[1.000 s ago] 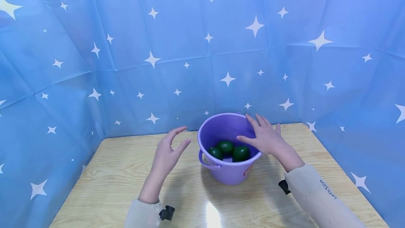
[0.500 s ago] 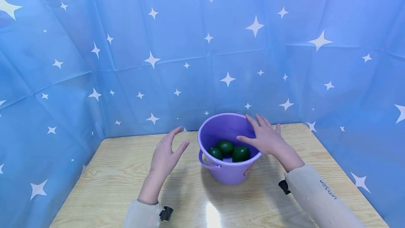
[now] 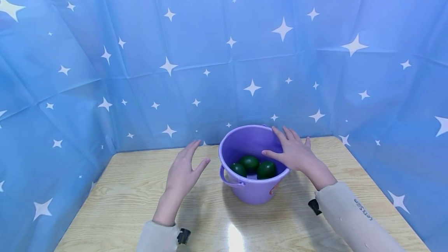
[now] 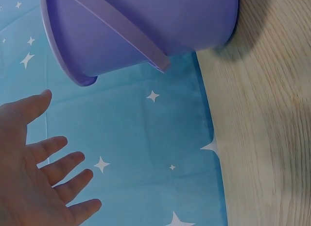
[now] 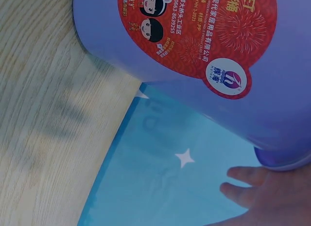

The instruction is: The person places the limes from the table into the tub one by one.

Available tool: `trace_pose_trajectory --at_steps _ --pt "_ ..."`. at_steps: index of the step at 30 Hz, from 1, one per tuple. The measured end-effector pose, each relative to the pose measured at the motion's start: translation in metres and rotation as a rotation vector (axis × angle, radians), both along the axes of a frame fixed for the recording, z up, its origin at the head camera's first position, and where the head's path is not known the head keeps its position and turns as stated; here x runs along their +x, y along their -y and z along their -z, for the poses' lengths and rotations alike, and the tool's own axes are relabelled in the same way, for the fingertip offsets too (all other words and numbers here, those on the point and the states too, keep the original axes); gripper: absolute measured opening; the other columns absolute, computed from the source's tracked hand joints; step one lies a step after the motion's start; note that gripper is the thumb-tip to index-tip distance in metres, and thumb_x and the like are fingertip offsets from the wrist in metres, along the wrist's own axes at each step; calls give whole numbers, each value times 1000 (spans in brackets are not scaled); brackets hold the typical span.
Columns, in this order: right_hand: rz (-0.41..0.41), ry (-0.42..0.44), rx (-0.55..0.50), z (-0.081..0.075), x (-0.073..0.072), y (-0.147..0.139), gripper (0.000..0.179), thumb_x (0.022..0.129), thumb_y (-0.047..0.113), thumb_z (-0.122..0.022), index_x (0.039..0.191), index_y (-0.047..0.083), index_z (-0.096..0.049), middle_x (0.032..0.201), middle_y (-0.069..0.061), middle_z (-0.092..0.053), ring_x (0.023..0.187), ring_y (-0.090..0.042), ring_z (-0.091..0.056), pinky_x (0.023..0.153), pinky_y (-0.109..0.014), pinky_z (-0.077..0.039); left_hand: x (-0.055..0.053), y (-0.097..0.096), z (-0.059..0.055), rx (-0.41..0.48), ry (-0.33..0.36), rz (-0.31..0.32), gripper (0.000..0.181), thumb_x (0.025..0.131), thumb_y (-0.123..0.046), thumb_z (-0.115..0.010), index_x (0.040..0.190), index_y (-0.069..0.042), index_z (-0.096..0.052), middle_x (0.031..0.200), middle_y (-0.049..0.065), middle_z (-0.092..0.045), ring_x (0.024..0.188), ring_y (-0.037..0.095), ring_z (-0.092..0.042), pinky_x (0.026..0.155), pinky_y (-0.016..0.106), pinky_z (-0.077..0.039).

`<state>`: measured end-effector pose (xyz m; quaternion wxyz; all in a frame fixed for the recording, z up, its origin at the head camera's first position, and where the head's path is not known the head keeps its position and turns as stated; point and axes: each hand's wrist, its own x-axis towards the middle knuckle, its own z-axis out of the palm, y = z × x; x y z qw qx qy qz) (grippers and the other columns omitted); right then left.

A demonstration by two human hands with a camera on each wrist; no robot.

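Observation:
A purple bucket (image 3: 250,191) stands on the table, with three dark green, smooth oval fruits like avocados (image 3: 266,170) in its bottom. My right hand (image 3: 294,153) is at the bucket's right rim, its fingers spread and the thumb reaching over the opening. In the right wrist view, some of those fingers (image 5: 245,194) extend outside the bucket beside the rim. To the bucket's left, my left hand (image 3: 182,172) is held in the air, thumb apart from the fingers and nothing in it. The left wrist view shows a gap between that hand (image 4: 29,172) and the bucket (image 4: 194,22).
The bucket's handle (image 3: 229,184) hangs down on its near left side. A red printed label (image 5: 194,36) is on its right side. The wood-grain table (image 3: 133,205) ends at a blue, star-printed cloth (image 3: 196,49) at the back and sides.
My left hand has shifted slightly left, away from the bucket, and its fingers have straightened a little. The right hand, bucket and fruits look unmoved.

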<state>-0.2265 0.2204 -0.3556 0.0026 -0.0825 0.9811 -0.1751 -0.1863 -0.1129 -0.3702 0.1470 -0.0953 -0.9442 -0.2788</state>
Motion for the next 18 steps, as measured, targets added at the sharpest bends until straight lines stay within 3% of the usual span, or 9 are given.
trace_pose_trajectory --at_steps 6,11,18 --pt "1 1 -3 1 0 0 101 87 75 -51 161 15 -16 164 -28 -12 150 -52 -9 107 -86 -1 -3 1 4 -53 -55 -3 68 94 -46 -65 150 -14 -45 158 11 -40 145 37 -38 118 58 -34" --pt "0 -2 -1 0 0 0 101 87 75 -52 161 15 -16 164 -28 -13 150 -52 -10 107 -86 -2 -4 2 6 -147 -68 -31 69 94 -50 -63 151 -15 -43 160 11 -38 149 36 -33 123 61 -22" --pt "-2 -4 2 1 0 -1 101 87 76 -51 161 15 -16 164 -28 -13 150 -52 -10 107 -86 -3 -4 3 8 -270 -68 -69 75 95 -56 -58 154 -16 -38 163 11 -31 151 37 -27 124 63 -16"
